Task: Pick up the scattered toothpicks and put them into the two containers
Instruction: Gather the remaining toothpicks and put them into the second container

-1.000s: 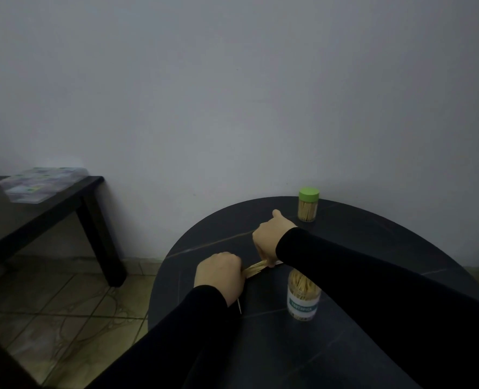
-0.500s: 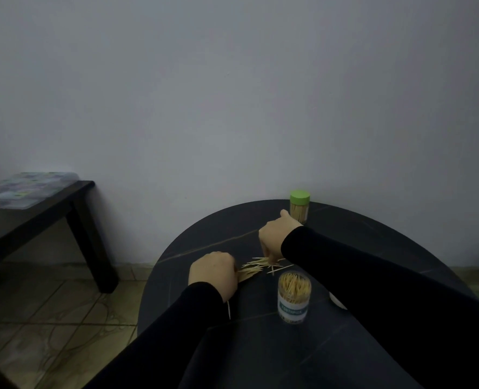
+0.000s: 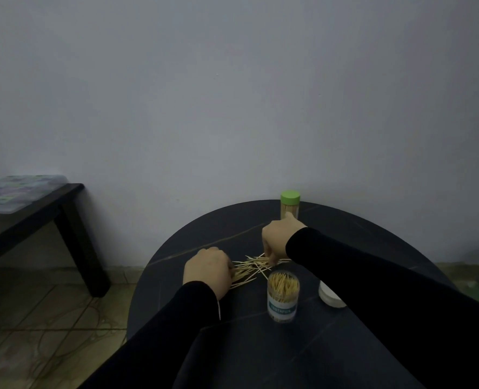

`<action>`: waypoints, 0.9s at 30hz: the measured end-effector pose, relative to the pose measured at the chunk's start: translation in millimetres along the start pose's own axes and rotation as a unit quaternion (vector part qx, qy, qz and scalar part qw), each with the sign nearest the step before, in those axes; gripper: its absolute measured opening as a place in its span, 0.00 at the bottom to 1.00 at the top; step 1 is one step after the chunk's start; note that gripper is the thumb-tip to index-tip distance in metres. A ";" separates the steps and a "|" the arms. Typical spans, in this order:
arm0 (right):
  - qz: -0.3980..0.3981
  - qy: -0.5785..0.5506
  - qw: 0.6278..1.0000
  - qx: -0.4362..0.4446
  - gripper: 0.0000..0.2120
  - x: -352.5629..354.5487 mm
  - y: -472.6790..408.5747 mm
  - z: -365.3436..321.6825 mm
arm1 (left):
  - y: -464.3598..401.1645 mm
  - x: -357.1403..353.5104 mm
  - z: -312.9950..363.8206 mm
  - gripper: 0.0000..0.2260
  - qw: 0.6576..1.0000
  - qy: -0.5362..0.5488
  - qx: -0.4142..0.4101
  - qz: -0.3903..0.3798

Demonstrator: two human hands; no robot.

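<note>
Left hand (image 3: 209, 269) lies knuckles up on the round dark counter (image 3: 373, 237), a little left of its middle, fingers curled round a bundle of pale wooden toothpicks (image 3: 239, 275) whose ends fan out past the fingertips toward the right. From where I watch, the grip itself is hidden under the knuckles. Right hand (image 3: 279, 238) reaches in from the right side, black sleeve (image 3: 373, 276) across the counter, fingertips pointed down into the loose scatter of pale toothpicks (image 3: 256, 263); they look pinched on a few sticks, though the contact is small and dim.

That scatter sits between the two hands, criss-crossed, flat on the counter.

Clear cylindrical container with a white label (image 3: 282, 297) stands upright, lid off, just toward the near edge from the scatter, packed with toothpicks standing on end. White round lid (image 3: 329, 296) lies flat to its right, partly under the right sleeve. Clear container with a green cap (image 3: 289, 204) stands upright at the far edge by the grey wall, just beyond the right hand, capped.

One single toothpick (image 3: 219, 310) lies near the left wrist.

Off to the left, a dark low table (image 3: 36, 217) carries a clear flat plastic case (image 3: 16, 192).
</note>
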State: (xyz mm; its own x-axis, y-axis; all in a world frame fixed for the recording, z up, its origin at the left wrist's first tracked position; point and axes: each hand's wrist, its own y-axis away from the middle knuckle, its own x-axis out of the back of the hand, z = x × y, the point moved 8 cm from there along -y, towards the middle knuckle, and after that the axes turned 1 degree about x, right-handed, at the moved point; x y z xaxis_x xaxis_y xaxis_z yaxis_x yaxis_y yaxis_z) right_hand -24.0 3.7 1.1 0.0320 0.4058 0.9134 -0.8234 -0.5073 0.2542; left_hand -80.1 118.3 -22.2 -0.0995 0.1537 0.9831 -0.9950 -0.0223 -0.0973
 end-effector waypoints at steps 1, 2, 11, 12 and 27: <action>-0.001 -0.002 1.000 -0.003 0.18 -0.9 1.9 1.7 | -0.6 0.9 -0.4 0.10 1.000 0.003 0.002 0.002; -0.003 -0.007 1.000 -0.005 0.18 -1.7 3.8 3.8 | -1.3 2.5 -1.1 0.10 1.000 0.008 0.006 0.005; 0.047 -0.085 0.995 -0.021 0.13 -1.0 25.9 23.5 | -0.8 6.5 -5.3 0.08 0.998 0.059 0.021 -0.018; 0.052 -0.081 0.995 -0.022 0.13 -2.5 28.5 23.9 | -0.2 6.3 -5.9 0.08 0.998 0.057 0.022 -0.026; 0.195 -0.366 0.905 -0.093 0.12 -10.7 74.0 52.6 | 13.0 22.9 10.3 0.07 0.936 0.348 0.055 0.018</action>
State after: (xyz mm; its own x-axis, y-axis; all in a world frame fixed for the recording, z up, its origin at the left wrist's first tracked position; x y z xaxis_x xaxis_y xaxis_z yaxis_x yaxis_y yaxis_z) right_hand -55.5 -78.2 26.8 0.0291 -0.4242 0.9051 -0.9317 -0.3394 -0.1291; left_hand -95.2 111.3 0.6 -0.1506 0.7558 0.6373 -0.9881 -0.1349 -0.0735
